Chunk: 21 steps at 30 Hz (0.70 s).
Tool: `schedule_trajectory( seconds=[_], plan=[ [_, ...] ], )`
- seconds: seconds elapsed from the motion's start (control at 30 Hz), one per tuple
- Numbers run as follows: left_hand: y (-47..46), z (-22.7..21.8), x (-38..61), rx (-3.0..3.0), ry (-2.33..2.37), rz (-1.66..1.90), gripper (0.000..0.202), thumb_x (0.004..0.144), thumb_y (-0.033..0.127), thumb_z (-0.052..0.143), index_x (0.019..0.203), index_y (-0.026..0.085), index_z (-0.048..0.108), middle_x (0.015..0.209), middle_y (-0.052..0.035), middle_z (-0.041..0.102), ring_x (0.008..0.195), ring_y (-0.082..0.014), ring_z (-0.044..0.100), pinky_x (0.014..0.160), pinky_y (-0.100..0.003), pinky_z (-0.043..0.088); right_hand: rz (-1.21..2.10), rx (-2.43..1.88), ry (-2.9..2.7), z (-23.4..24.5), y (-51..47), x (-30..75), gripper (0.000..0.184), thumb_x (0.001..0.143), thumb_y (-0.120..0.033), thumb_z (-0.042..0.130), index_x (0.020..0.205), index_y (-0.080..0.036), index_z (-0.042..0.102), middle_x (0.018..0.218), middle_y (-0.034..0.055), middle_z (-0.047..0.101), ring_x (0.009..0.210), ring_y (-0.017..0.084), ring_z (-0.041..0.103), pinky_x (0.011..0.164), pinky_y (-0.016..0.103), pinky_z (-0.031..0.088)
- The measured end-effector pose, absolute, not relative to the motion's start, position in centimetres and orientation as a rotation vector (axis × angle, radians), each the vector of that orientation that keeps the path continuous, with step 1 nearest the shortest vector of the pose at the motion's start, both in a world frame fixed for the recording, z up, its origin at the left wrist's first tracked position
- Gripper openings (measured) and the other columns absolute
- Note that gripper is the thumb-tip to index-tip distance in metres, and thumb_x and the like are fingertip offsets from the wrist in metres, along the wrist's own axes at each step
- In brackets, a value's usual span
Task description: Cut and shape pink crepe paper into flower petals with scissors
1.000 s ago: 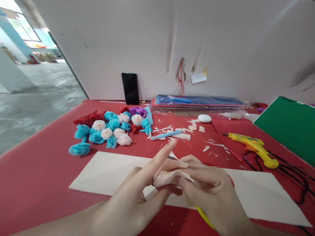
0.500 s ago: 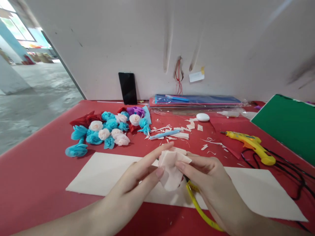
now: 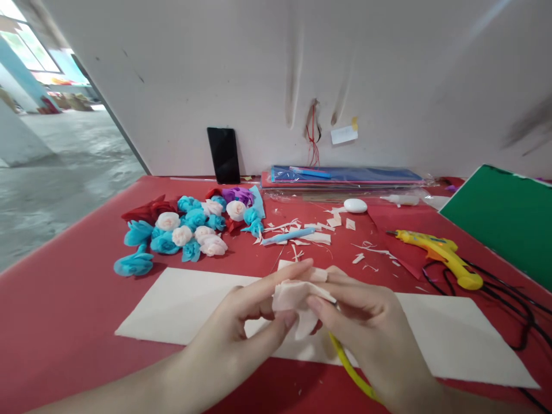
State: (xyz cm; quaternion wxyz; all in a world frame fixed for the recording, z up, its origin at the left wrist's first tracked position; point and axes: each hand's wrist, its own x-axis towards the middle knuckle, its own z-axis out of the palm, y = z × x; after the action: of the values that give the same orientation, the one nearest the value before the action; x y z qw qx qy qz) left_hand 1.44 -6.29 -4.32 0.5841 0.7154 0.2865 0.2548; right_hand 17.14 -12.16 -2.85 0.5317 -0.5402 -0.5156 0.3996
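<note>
Between my two hands is a pale pink piece of crepe paper (image 3: pixel 291 296), cut like petals and bent over at its top edge. My left hand (image 3: pixel 241 325) pinches its left side between thumb and fingers. Closed on the right side of the same paper is my right hand (image 3: pixel 366 328). A yellow curved handle (image 3: pixel 351 368), seemingly of scissors, shows under my right palm; whether that hand grips it too is hidden. A long cream paper strip (image 3: pixel 457 339) lies on the red table below both hands.
Blue, pink, red and purple paper flowers (image 3: pixel 194 218) are heaped at the left. Beyond my hands lie paper scraps (image 3: pixel 319 237) and a light-blue pen (image 3: pixel 288 236). A yellow glue gun (image 3: pixel 440 253) with black cord rests at the right. A phone (image 3: pixel 223 155) leans on the wall.
The paper's upper edge has folded over toward me, and its visible front is shorter. My left thumb has moved slightly right and down, and both hands sit a little lower.
</note>
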Motion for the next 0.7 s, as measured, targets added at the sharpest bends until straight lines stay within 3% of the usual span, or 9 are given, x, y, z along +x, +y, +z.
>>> schedule_trajectory(
  seconds=[0.13, 0.23, 0.37, 0.53, 0.7],
  plan=[
    [-6.3, -4.0, 1.4, 1.655, 0.635, 0.555, 0.036, 0.086, 0.028, 0.053, 0.121, 0.033, 0.053, 0.140, -0.0001, 0.043, 0.092, -0.0162, 0.064, 0.079, -0.024, 0.053, 0.881, -1.279, -1.304, -3.0, -12.3, 17.1, 0.024, 0.078, -0.016, 0.057, 0.082, -0.033, 0.074, 0.069, -0.0021, 0.067, 0.070, 0.015, 0.058, 0.082, 0.035, 0.045],
    [-6.2, -4.4, 1.3, 1.686, 0.628, 0.559, 0.025, 0.086, 0.028, 0.053, 0.110, 0.031, 0.062, 0.137, 0.0018, 0.047, 0.095, -0.0172, 0.063, 0.077, -0.023, 0.053, 0.862, -1.281, -1.315, -3.1, -12.3, 16.9, 0.024, 0.077, -0.015, 0.057, 0.078, -0.032, 0.074, 0.064, -0.0022, 0.065, 0.070, 0.015, 0.059, 0.084, 0.036, 0.045],
    [-6.1, -4.8, 1.2, 1.680, 0.565, 0.582, 0.028, 0.087, 0.025, 0.052, 0.113, 0.033, 0.061, 0.117, 0.0018, 0.063, 0.096, -0.0174, 0.063, 0.079, -0.023, 0.053, 0.850, -1.254, -1.335, -3.0, -12.2, 17.0, 0.026, 0.077, -0.013, 0.054, 0.063, -0.027, 0.071, 0.064, -0.0016, 0.064, 0.068, 0.013, 0.057, 0.071, 0.030, 0.047],
    [-6.2, -3.9, 1.1, 1.637, 0.487, 0.590, 0.034, 0.089, 0.022, 0.048, 0.118, 0.039, 0.056, 0.089, 0.0034, 0.071, 0.075, -0.0132, 0.066, 0.073, -0.023, 0.053, 0.891, -1.205, -1.445, -2.8, -12.1, 17.3, 0.033, 0.074, -0.006, 0.049, 0.081, -0.030, 0.072, 0.068, -0.0016, 0.064, 0.069, 0.013, 0.056, 0.063, 0.026, 0.046],
    [-6.3, -3.3, 1.2, 1.654, 0.483, 0.637, 0.029, 0.088, 0.025, 0.049, 0.113, 0.035, 0.061, 0.084, 0.0013, 0.073, 0.072, -0.0153, 0.066, 0.071, -0.024, 0.053, 0.863, -1.252, -1.338, -3.3, -12.3, 17.1, 0.026, 0.067, -0.011, 0.055, 0.082, -0.025, 0.071, 0.072, 0.0003, 0.062, 0.071, 0.014, 0.055, 0.062, 0.026, 0.048]
  ],
)
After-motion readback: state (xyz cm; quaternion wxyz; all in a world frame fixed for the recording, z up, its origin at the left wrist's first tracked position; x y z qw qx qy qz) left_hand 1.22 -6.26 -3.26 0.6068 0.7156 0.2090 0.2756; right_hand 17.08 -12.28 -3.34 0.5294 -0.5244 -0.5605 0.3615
